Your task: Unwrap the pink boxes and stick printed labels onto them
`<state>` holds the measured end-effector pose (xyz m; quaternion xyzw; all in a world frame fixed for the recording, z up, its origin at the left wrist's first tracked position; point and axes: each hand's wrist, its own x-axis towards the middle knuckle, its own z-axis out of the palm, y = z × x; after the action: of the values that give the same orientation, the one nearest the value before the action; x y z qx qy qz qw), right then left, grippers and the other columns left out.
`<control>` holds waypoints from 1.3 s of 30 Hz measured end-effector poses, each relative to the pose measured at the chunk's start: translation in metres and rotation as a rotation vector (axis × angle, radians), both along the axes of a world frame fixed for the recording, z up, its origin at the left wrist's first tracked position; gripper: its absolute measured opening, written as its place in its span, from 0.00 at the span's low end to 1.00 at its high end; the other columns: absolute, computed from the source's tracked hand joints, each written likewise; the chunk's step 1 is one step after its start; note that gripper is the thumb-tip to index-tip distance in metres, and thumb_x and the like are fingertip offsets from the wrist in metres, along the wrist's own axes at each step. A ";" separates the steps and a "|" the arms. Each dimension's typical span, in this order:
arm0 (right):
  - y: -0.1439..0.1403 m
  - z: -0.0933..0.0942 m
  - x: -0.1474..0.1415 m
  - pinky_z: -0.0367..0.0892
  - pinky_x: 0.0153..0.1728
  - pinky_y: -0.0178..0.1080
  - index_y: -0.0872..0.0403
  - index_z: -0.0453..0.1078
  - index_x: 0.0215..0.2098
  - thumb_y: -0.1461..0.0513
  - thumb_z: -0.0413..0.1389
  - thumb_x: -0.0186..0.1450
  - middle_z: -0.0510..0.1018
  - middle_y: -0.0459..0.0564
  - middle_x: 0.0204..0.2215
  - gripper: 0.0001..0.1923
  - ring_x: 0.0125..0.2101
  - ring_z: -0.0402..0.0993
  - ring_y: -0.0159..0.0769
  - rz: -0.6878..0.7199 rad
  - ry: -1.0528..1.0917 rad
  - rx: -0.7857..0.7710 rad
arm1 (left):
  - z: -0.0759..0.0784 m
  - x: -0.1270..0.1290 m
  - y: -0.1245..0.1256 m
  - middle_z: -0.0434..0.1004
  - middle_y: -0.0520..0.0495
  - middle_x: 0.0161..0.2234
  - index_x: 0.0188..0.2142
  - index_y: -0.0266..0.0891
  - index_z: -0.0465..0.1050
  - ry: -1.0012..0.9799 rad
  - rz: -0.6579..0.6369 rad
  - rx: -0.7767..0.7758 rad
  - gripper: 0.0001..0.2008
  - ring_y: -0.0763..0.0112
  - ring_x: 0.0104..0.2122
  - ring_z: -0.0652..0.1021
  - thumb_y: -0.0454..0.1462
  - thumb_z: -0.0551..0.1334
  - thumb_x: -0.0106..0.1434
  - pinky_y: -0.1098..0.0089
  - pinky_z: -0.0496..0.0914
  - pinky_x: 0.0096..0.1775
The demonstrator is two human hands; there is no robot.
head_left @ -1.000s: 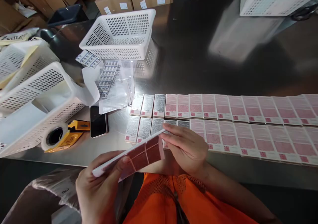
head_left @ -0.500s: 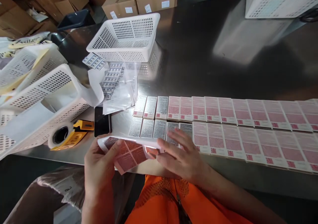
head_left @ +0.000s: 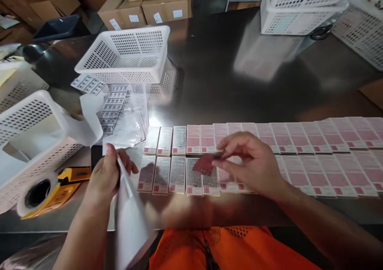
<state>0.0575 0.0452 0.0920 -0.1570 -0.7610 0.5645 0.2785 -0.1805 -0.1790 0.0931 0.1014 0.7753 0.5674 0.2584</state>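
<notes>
My left hand (head_left: 112,172) is closed on the upper edge of a sticker sheet (head_left: 131,218), which hangs down over the table's front edge. Its white side shows, smeared by motion. Between the thumb and fingers of my right hand (head_left: 245,160) is a small dark red sticker (head_left: 206,164), held over the front row of boxes. Two rows of small flat boxes (head_left: 178,174) lie side by side on the table. Those at the left have silver-grey printed panels. Further right, the boxes (head_left: 291,174) have pink panels; my right hand and forearm hide some of them.
Left of the boxes lie clear plastic bags (head_left: 131,122), printed label sheets (head_left: 113,106), a tape roll (head_left: 37,194) and a yellow cutter (head_left: 73,173). White baskets (head_left: 119,70) stand behind and at the left (head_left: 38,146), with stacked baskets (head_left: 287,20) at the back right.
My right hand has come away from the sheet with a red sticker and moved right over the boxes. My left hand has swung the sheet down, turning its white side into view. The view has shifted right.
</notes>
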 end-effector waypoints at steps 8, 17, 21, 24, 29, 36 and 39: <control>0.036 -0.014 -0.044 0.69 0.23 0.32 0.51 0.66 0.36 0.59 0.70 0.54 0.77 0.41 0.22 0.18 0.23 0.77 0.32 -0.063 -0.242 -0.288 | 0.000 0.030 0.075 0.67 0.51 0.15 0.18 0.40 0.71 0.167 -0.568 -0.349 0.31 0.71 0.19 0.67 0.58 0.51 0.66 0.68 0.58 0.26; 0.050 -0.023 -0.065 0.61 0.16 0.29 0.51 0.67 0.37 0.57 0.69 0.55 0.79 0.41 0.20 0.18 0.19 0.73 0.30 0.006 -0.415 -0.299 | -0.017 0.025 0.108 0.74 0.54 0.22 0.26 0.40 0.71 0.055 -0.781 -0.298 0.18 0.74 0.22 0.67 0.48 0.56 0.67 0.71 0.59 0.28; 0.059 -0.029 -0.076 0.64 0.20 0.30 0.53 0.73 0.34 0.54 0.66 0.58 0.77 0.43 0.21 0.13 0.21 0.73 0.30 -0.049 -0.444 -0.154 | -0.022 0.030 0.111 0.70 0.55 0.20 0.23 0.40 0.71 0.046 -0.782 -0.353 0.19 0.74 0.22 0.67 0.47 0.57 0.66 0.71 0.57 0.27; 0.066 -0.036 -0.083 0.63 0.21 0.31 0.54 0.76 0.30 0.51 0.66 0.58 0.77 0.44 0.21 0.14 0.22 0.71 0.30 -0.060 -0.523 -0.086 | -0.024 0.033 0.115 0.65 0.54 0.17 0.21 0.40 0.70 0.094 -0.818 -0.439 0.23 0.74 0.20 0.64 0.50 0.54 0.67 0.69 0.53 0.25; 0.072 -0.051 -0.088 0.61 0.20 0.31 0.53 0.78 0.29 0.49 0.65 0.58 0.75 0.44 0.19 0.16 0.20 0.68 0.29 -0.039 -0.626 -0.061 | -0.029 0.030 0.121 0.68 0.52 0.17 0.21 0.40 0.69 0.166 -0.863 -0.538 0.22 0.72 0.19 0.65 0.45 0.51 0.68 0.67 0.50 0.27; 0.072 -0.056 -0.092 0.57 0.18 0.31 0.51 0.78 0.28 0.49 0.65 0.59 0.70 0.41 0.16 0.14 0.18 0.63 0.27 -0.046 -0.676 -0.001 | -0.035 0.027 0.128 0.68 0.51 0.17 0.20 0.41 0.67 0.168 -0.912 -0.622 0.22 0.70 0.19 0.65 0.46 0.51 0.67 0.66 0.48 0.28; 0.073 -0.055 -0.094 0.55 0.17 0.32 0.51 0.78 0.27 0.48 0.65 0.58 0.67 0.40 0.14 0.15 0.17 0.61 0.27 -0.054 -0.706 0.014 | -0.036 0.026 0.130 0.69 0.49 0.18 0.20 0.42 0.67 0.194 -0.940 -0.665 0.22 0.69 0.20 0.65 0.47 0.50 0.67 0.66 0.47 0.28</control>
<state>-0.0367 0.1178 0.0372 -0.3605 -0.8098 0.4627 0.0140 -0.1542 -0.0494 0.0574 0.3995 0.8036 0.1061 0.4283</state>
